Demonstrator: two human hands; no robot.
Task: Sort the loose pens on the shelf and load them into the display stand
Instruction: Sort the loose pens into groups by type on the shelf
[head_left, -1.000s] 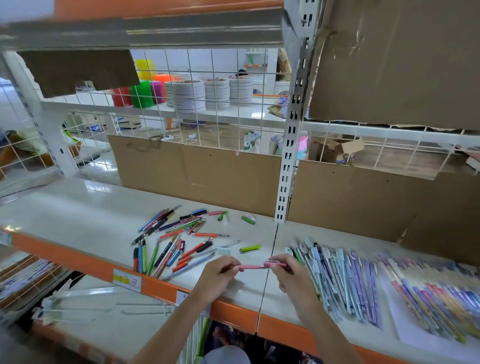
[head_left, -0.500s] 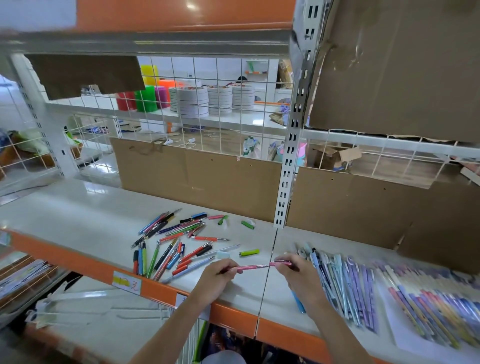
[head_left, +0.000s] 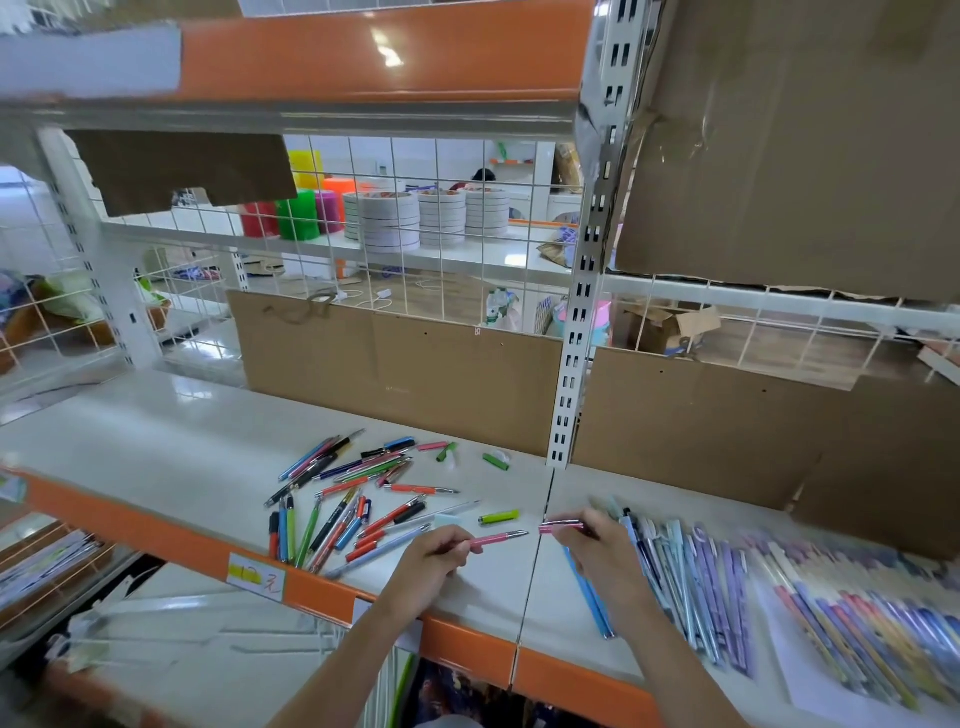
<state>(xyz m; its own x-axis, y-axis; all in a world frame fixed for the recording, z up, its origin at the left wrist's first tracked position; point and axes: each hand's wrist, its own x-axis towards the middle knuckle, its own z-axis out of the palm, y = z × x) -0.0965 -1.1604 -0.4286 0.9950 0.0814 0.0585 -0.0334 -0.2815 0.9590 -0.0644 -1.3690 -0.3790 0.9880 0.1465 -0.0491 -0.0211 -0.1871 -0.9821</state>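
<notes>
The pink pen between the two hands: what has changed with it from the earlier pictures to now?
The pink pen body, held by the left hand, and its pink cap, pinched by the right hand, were joined earlier; now they are pulled apart. The loose pens on the white shelf stayed as they were.

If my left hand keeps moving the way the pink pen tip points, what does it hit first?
Most likely the pink cap pinched in the right hand. The left hand aims the pink pen at it across a small gap, though depth is unclear.
</notes>
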